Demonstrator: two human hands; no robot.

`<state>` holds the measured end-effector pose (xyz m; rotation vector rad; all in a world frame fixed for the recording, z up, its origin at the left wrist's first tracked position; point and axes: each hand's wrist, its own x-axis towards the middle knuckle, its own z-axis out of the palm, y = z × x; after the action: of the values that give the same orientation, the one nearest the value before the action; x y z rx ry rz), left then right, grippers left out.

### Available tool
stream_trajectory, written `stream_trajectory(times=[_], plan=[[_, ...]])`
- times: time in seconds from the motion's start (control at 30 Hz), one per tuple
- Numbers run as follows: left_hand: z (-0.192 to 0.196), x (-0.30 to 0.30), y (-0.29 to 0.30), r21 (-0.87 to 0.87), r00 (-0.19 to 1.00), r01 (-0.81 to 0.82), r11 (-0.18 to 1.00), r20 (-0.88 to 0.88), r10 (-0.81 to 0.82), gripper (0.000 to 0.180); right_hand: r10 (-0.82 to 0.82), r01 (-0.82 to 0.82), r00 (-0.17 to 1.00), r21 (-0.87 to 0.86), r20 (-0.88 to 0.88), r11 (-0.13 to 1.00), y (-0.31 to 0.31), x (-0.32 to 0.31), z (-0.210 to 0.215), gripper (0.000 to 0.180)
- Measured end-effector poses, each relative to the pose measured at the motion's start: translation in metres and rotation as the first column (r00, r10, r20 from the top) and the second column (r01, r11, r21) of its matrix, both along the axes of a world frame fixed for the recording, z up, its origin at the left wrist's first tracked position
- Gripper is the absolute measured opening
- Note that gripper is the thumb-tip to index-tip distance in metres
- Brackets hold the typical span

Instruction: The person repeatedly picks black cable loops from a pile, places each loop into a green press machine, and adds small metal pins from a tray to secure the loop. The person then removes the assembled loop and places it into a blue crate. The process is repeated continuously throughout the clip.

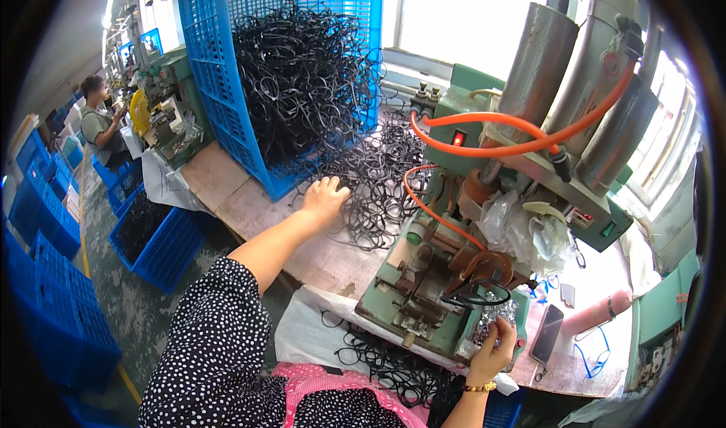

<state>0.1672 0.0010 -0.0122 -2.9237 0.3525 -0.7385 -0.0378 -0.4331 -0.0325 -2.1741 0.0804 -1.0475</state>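
expect light, springy black loops (376, 197), heaped on table (324, 260) at loosely curled left hand (325, 200); pinch singly by rim. cannot tell any grasp there, or in right hand (490, 352), bunched at parts tray (520, 318).

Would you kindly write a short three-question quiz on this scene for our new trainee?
1. Which of these is the left hand nearest to?
A) the bottle
B) the loose black pieces by the blue crate
C) the window

2. True or false: the phone lies to the left of the right hand.

3. Fill in the colour: the thick hose looping across the machine is ____.

Key:
1. B
2. False; it lies to the right of that hand.
3. orange
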Motion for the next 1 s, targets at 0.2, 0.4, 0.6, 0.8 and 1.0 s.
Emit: stream_trajectory(times=[0.2, 0.4, 0.6, 0.8, 1.0], plan=[[0.039, -0.033, 0.015, -0.113, 0.99, 0.093, 0.989, 0.117, -0.079, 0.016, 0.059, -0.059, 0.998, -0.062, -0.015, 0.996, -0.003, -0.001, 0.003, 0.011], [0.064, -0.098, -0.031, -0.961, 0.972, 0.118, 0.248, 0.062, -0.225, 0.009, 0.083, -0.087, 0.996, -0.105, -0.041, 0.991, -0.007, -0.003, 0.007, 0.013], [0.088, -0.166, -0.096, -0.982, 0.876, 0.183, 0.037, 0.146, -0.459, 0.015, 0.086, -0.089, 0.996, -0.085, -0.035, 0.992, -0.011, -0.003, 0.005, 0.015], [0.113, -0.189, -0.144, -0.978, 0.739, 0.177, -0.109, 0.205, -0.641, 0.017, 0.243, -0.182, 0.967, 0.45, -0.08, 0.874, -0.008, -0.002, 0.015, 0.014], [0.127, -0.205, -0.138, -0.994, 0.558, 0.102, -0.03, 0.082, -0.826, 0.014, 0.338, -0.287, 0.941, 0.529, 0.0, 0.799, 0.005, -0.002, 0.046, 0.015]])
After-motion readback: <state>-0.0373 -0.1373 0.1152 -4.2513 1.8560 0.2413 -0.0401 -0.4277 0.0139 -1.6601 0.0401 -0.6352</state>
